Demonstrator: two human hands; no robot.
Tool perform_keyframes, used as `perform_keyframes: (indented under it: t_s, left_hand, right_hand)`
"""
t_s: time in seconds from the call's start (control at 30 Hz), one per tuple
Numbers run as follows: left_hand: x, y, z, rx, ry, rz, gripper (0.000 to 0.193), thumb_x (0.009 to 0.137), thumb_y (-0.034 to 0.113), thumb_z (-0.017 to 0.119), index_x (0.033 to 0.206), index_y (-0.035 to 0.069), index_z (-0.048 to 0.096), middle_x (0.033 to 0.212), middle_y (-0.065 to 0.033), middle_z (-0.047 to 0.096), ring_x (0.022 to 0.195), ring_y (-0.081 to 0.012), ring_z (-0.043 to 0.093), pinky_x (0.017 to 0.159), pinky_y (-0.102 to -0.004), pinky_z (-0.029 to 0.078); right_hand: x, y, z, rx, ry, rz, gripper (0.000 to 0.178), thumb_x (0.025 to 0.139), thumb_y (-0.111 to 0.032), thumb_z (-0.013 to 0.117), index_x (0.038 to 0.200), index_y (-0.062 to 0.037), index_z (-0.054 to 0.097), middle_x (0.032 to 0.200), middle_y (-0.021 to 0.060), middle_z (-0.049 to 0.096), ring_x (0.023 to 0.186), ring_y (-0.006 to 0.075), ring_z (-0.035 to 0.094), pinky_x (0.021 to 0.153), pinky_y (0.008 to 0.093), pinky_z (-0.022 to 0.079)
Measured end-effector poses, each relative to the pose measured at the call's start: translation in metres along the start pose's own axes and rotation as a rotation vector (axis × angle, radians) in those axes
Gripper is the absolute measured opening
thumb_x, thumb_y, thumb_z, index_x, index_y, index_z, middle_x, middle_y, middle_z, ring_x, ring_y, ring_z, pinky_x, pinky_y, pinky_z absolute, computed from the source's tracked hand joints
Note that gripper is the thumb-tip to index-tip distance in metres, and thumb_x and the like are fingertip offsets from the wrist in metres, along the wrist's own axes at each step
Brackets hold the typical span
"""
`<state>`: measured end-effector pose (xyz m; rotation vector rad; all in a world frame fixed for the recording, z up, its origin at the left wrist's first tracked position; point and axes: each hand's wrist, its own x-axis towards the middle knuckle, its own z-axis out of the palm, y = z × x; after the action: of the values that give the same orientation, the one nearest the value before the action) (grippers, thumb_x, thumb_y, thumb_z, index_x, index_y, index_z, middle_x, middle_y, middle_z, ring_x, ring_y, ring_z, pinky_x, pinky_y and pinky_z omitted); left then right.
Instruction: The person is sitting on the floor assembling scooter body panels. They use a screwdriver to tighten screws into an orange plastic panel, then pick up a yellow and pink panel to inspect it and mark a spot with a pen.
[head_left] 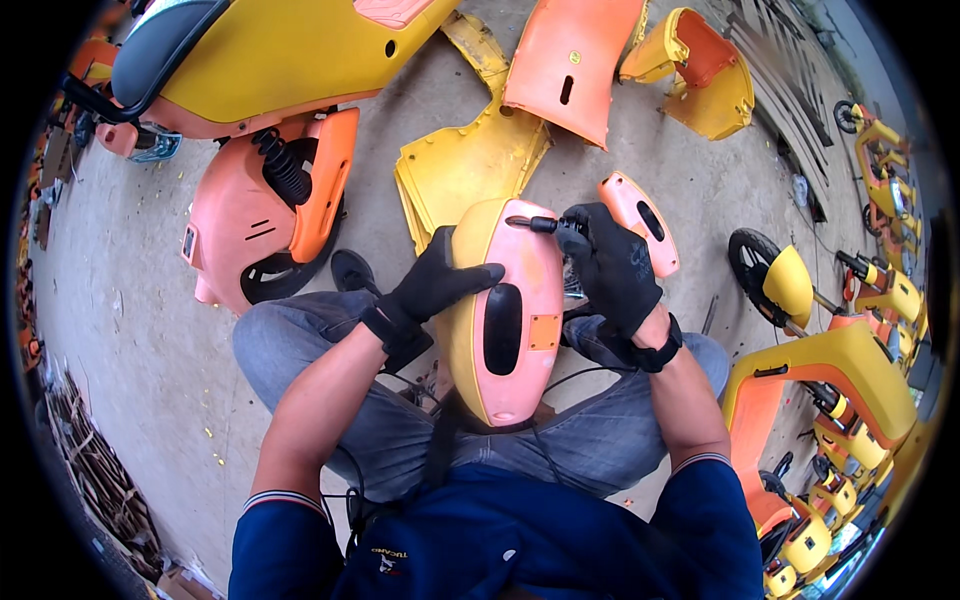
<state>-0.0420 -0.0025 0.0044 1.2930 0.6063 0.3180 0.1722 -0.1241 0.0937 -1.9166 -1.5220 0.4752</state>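
Observation:
A rounded pink-and-yellow plastic scooter housing [532,262] with a dark oval window rests upright between my knees. My gloved left hand [436,282] is closed on its yellow left side, the thumb lying across the pink face. In my gloved right hand [613,268] is a black screwdriver [542,225], held nearly level. Its tip sits at a small recess near the top of the housing; whether it meets a screw cannot be made out. Just beyond the right hand lies a smaller pink cover [640,222] with a dark oval slot.
A yellow-and-pink scooter [275,75] with a dark seat is at the far left. Yellow body panels [465,165], a large pink panel [572,75] and a curved yellow piece [735,100] lie ahead on the concrete. More scooters [820,385] stand along the right.

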Motion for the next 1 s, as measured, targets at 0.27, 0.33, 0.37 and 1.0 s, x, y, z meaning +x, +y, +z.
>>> perform_keyframes:
  t_s: [0.27,0.33,0.37,1.0]
  left_hand:
    - [0.002,-0.019,-0.003,0.024,0.009,-0.024,0.070,0.078,0.028,0.084,0.126,-0.005,0.047,0.116,-0.0131,0.060,0.101,-0.0167,0.060,0.087,-0.0322,0.053]
    - [0.003,-0.018,-0.001,0.011,0.014,-0.012,0.070,0.078,0.029,0.085,0.126,-0.005,0.046,0.115,-0.0134,0.060,0.102,-0.0166,0.060,0.088,-0.0322,0.053]
    - [0.003,-0.018,-0.001,0.010,0.022,-0.005,0.070,0.078,0.029,0.085,0.126,-0.005,0.047,0.115,-0.0131,0.060,0.102,-0.0166,0.060,0.088,-0.0323,0.053]
    - [0.000,-0.005,0.000,-0.031,0.021,-0.002,0.067,0.079,0.027,0.084,0.127,-0.004,0.049,0.116,-0.0123,0.059,0.105,-0.0169,0.058,0.089,-0.0327,0.051]
  right_hand:
    - [0.000,0.001,0.001,-0.092,-0.004,-0.081,0.016,0.099,-0.016,0.055,0.094,-0.0020,0.062,0.073,0.0109,0.058,0.063,0.0220,0.058,0.059,0.0334,0.045]
    - [0.001,0.007,0.001,-0.075,-0.021,-0.111,0.017,0.098,-0.017,0.056,0.103,-0.0010,0.060,0.082,0.0121,0.063,0.067,0.0265,0.063,0.059,0.0368,0.049]
    - [0.001,0.008,0.001,-0.066,-0.030,-0.126,0.020,0.097,-0.017,0.056,0.108,-0.0004,0.059,0.087,0.0127,0.065,0.070,0.0288,0.065,0.059,0.0385,0.051]
    - [0.001,0.005,0.002,0.104,0.008,-0.066,0.023,0.092,-0.009,0.066,0.113,-0.0013,0.061,0.094,0.0099,0.063,0.079,0.0201,0.063,0.069,0.0313,0.051]
